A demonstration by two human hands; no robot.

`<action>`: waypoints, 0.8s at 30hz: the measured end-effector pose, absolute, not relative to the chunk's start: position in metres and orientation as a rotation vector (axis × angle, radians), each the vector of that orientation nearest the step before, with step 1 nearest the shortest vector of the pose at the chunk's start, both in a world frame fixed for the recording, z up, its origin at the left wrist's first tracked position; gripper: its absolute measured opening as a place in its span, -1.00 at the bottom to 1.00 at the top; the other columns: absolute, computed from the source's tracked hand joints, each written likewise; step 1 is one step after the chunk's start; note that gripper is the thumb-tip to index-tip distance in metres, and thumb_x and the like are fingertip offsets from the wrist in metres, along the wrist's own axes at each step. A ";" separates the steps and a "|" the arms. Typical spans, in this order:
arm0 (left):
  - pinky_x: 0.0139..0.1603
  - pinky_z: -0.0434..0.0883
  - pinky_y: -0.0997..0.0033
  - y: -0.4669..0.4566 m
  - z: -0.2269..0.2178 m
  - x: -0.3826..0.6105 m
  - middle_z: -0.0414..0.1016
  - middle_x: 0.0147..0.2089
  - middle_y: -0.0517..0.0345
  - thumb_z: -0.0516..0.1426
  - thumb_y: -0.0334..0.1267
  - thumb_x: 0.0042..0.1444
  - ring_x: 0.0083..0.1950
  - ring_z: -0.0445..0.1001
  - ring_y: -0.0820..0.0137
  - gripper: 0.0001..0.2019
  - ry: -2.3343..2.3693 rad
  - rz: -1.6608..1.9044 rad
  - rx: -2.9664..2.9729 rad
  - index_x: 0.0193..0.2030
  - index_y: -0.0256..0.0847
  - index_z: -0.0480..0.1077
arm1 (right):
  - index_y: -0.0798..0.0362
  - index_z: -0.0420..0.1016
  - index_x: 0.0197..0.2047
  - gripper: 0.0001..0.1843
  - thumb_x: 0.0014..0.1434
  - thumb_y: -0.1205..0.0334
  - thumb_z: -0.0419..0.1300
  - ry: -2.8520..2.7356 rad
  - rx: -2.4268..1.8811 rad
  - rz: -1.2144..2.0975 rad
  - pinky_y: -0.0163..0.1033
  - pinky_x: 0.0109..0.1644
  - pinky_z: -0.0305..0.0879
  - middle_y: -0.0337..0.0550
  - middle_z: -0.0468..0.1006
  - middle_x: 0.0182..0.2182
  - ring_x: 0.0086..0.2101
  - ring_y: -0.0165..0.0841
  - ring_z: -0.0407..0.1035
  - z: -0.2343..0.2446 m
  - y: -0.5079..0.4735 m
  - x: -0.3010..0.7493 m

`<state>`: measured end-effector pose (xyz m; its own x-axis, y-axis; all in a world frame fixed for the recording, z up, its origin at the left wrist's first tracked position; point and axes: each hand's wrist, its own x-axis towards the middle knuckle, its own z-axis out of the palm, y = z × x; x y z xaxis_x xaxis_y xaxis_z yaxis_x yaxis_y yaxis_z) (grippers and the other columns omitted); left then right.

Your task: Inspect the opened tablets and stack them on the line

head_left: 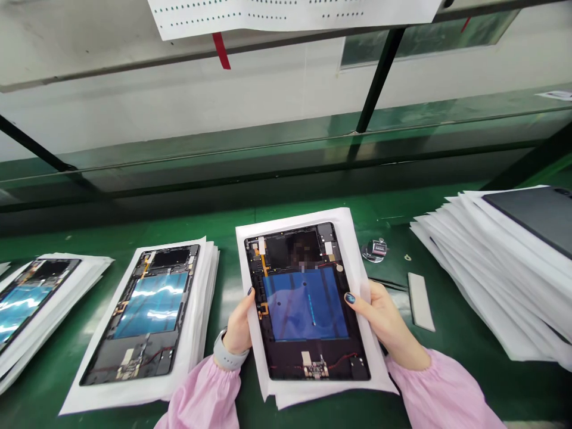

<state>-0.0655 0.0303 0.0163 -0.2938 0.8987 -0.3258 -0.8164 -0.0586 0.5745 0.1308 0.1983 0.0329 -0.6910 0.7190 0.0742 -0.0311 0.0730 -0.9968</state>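
An opened tablet lies on white sheets directly in front of me, its circuit boards, orange ribbon cables and a large blue film-covered battery exposed. At its left edge my left hand grips it together with the sheets, thumb on the rim. My right hand holds the opposite edge, with the thumb on top and the other fingers hidden beneath. The tablet is tilted slightly, battery side facing me. Behind my right hand lie dark tweezers, partly covered by it.
Left of me, a stack of white sheets bears another opened tablet, with a further one beyond. A tall layered stack topped by a dark panel stands right. A tally counter and white block lie nearby.
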 end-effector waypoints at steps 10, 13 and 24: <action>0.29 0.37 0.07 0.034 0.021 -0.064 0.72 -0.27 0.08 0.37 -0.03 -0.07 0.13 0.55 -0.02 -0.72 0.882 1.708 0.106 -0.30 -0.18 0.65 | 0.06 0.68 -0.29 -0.56 0.09 -0.19 0.35 -1.672 -0.710 1.883 -0.24 -0.29 0.41 -0.14 0.63 -0.42 -0.40 -0.23 0.46 0.039 0.198 0.123; 0.29 0.37 0.06 0.036 0.021 -0.064 0.72 -0.27 0.06 0.38 -0.02 -0.08 0.13 0.55 -0.04 -0.70 0.874 1.703 0.107 -0.31 -0.19 0.65 | 0.07 0.68 -0.28 -0.57 0.09 -0.18 0.35 -1.665 -0.721 1.904 -0.25 -0.30 0.39 -0.14 0.64 -0.40 -0.41 -0.26 0.45 0.040 0.198 0.122; 0.26 0.40 0.00 0.034 0.021 -0.064 0.71 -0.20 0.00 0.28 -0.06 0.04 0.13 0.55 -0.06 -0.73 0.809 1.633 0.081 -0.26 -0.22 0.63 | 0.09 0.67 -0.34 -0.57 0.05 -0.16 0.40 -1.577 -0.704 1.990 -0.31 -0.38 0.31 -0.20 0.56 -0.51 -0.46 -0.34 0.37 0.039 0.198 0.122</action>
<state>-0.0640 0.0341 0.0214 -0.2480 0.8913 -0.3795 -0.8418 -0.0044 0.5397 0.1216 0.1980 0.0393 -0.7405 0.6663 -0.0878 -0.0669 -0.2030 -0.9769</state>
